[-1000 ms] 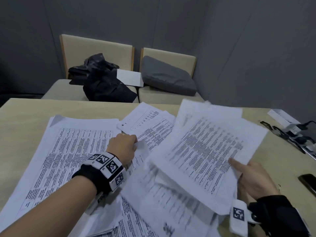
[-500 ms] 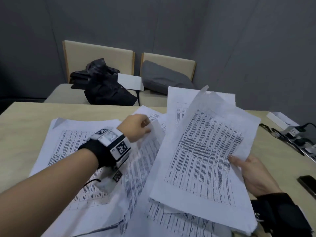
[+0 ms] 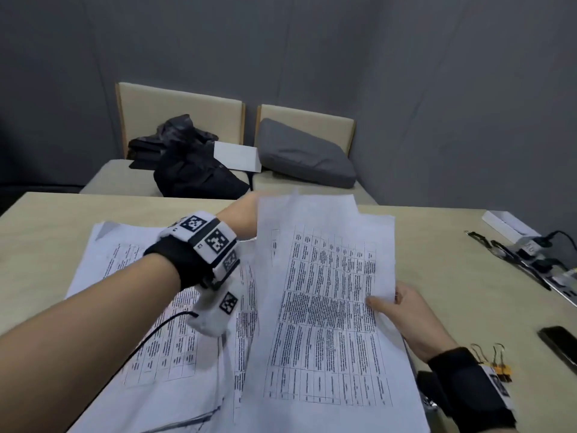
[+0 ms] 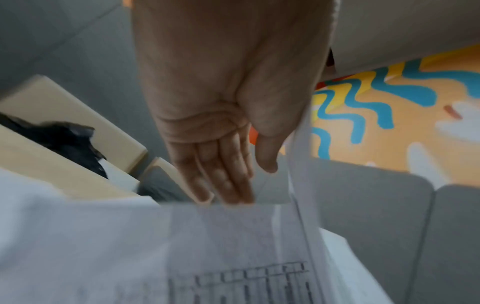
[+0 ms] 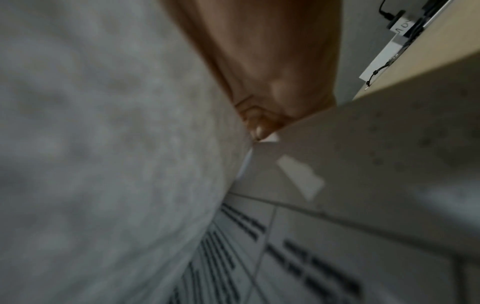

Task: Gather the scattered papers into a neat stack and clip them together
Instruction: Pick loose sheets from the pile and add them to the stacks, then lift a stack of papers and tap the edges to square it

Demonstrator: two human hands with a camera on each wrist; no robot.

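A sheaf of printed papers [image 3: 324, 307] stands tilted up over the table's middle. My right hand [image 3: 402, 310] pinches its right edge, thumb on the printed side; in the right wrist view the thumb tip of that hand [image 5: 259, 129] presses the sheets [image 5: 103, 144]. My left hand [image 3: 245, 214] reaches past the sheaf's far left edge, mostly hidden behind it. The left wrist view shows the left hand [image 4: 233, 183] with straight fingers, beside a sheet's upright edge [image 4: 298, 185]. More printed sheets [image 3: 140, 292] lie spread on the table at the left. Two orange binder clips [image 3: 499, 365] lie by my right wrist.
A black phone [image 3: 562, 342] lies at the right edge of the wooden table [image 3: 452, 276]. A power strip with cables [image 3: 530, 254] and a white box [image 3: 505, 223] sit at the far right. Behind the table a bench holds a black bag [image 3: 193, 167] and a grey cushion [image 3: 306, 154].
My right hand has swung the sheaf up and more upright. My left hand has left the sheets on the table and moved forward to the sheaf's far edge.
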